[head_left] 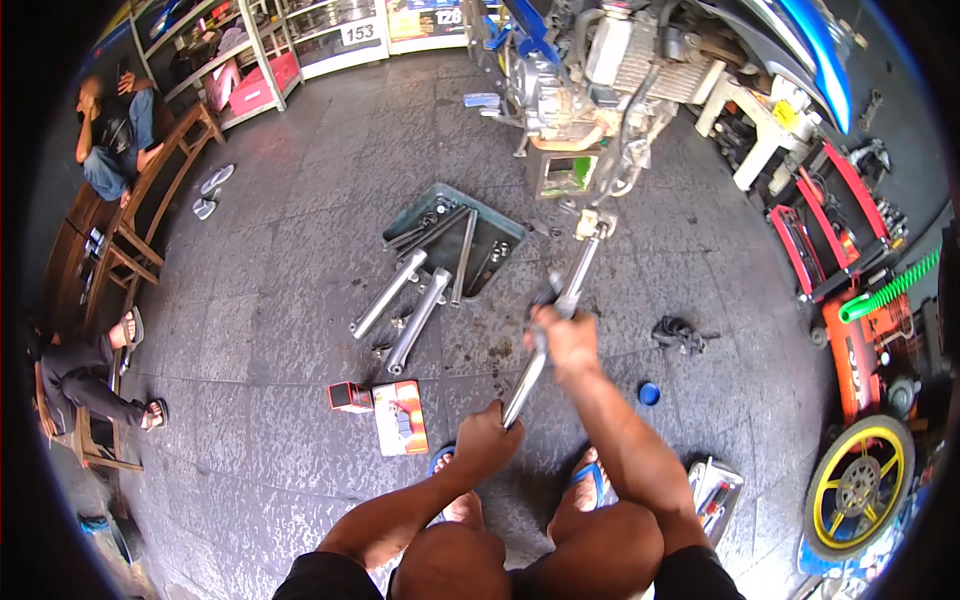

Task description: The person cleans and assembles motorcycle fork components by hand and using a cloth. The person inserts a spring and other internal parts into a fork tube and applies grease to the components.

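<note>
My left hand (485,435) is closed round the lower end of a long chrome tube (526,380). My right hand (567,340) is closed higher up, on a blurred dark tool (548,292) against the tube. The tube slants away to a pale metal fitting (595,225) near an engine (570,90). Left of the tube lie two silver fork legs (420,320) and a green tray (487,232) of metal parts. A flat box (400,425) and a small red-black box (348,395) lie nearer me, a blue cap (649,394) and a dark rag (681,334) to the right.
Two people (110,135) (85,365) sit on wooden benches (150,180) at left, near loose sandals (210,195). At right stand red tool racks (845,190), orange equipment (852,362) and a yellow-rimmed wheel (858,488). A tool case (715,500) is beside my right leg.
</note>
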Demonstrator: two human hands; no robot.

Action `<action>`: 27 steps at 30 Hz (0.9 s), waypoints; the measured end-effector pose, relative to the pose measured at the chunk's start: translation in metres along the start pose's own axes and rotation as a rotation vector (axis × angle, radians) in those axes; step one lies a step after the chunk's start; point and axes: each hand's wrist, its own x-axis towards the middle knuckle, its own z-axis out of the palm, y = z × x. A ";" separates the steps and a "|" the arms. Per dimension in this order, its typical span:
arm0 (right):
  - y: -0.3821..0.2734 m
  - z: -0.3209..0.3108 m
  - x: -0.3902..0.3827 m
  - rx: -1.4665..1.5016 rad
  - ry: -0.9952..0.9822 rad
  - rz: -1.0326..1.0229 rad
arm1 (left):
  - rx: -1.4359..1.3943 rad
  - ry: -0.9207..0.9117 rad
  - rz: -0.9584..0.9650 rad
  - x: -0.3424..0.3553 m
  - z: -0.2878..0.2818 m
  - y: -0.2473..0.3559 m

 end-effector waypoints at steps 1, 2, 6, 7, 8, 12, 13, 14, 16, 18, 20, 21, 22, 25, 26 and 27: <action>-0.016 -0.010 0.003 0.097 0.023 -0.039 | -0.024 -0.025 0.039 -0.009 -0.008 0.003; -0.033 -0.022 0.006 0.150 0.067 -0.071 | -0.037 -0.051 0.042 -0.016 -0.016 0.006; -0.065 -0.049 -0.013 0.348 0.066 -0.117 | -0.006 -0.155 0.162 -0.033 -0.045 0.008; -0.065 -0.052 -0.020 0.443 0.031 -0.087 | 0.000 -0.182 0.181 -0.034 -0.051 0.007; -0.067 -0.056 -0.024 0.454 0.048 -0.140 | 0.032 -0.213 0.187 -0.036 -0.056 0.006; -0.052 -0.073 -0.026 0.462 0.104 -0.153 | 0.074 -0.372 0.195 -0.040 -0.072 0.005; -0.046 -0.079 -0.023 0.387 0.142 -0.152 | 0.051 -0.348 0.201 -0.041 -0.075 0.005; -0.039 -0.083 -0.018 0.280 0.201 -0.248 | 0.128 -0.354 0.208 -0.040 -0.079 0.004; -0.030 -0.096 -0.012 -0.003 0.254 -0.294 | 0.205 -0.361 0.206 -0.037 -0.090 0.000; -0.021 -0.106 -0.011 -0.285 0.258 -0.212 | 0.340 -0.349 0.241 -0.032 -0.104 -0.009; -0.012 -0.114 -0.016 -0.418 0.190 -0.096 | 0.376 -0.329 0.261 -0.026 -0.123 -0.021; -0.006 -0.117 -0.019 -0.449 0.077 0.000 | 0.446 -0.343 0.249 -0.023 -0.133 -0.027; 0.000 -0.120 -0.021 -0.468 0.014 0.092 | 0.459 -0.326 0.250 -0.017 -0.142 -0.034; 0.029 -0.123 -0.019 -0.317 -0.173 0.395 | 0.292 -0.182 0.254 -0.002 -0.161 -0.048; 0.040 -0.123 -0.015 -0.227 -0.160 0.477 | 0.188 -0.292 0.180 0.001 -0.165 -0.053; 0.053 -0.123 -0.011 -0.106 -0.243 0.569 | 0.186 -0.295 0.171 0.004 -0.164 -0.055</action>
